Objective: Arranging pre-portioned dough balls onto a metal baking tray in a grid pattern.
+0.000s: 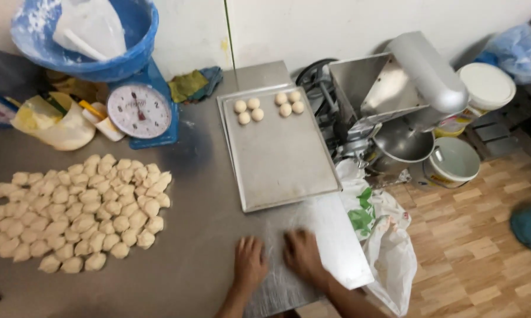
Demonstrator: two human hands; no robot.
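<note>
My left hand and my right hand lie palm down, side by side, on the floured near part of the steel table. Whatever is under the palms is hidden; the right hand is blurred. Just beyond them lies a flat metal tray with two clusters of round dough balls at its far end. To the left a big heap of cut dough pieces covers the table.
A blue scale with a blue bowl stands at the back left. A metal dough machine and white buckets sit on the right. A plastic bag hangs off the table's right edge over the wooden floor.
</note>
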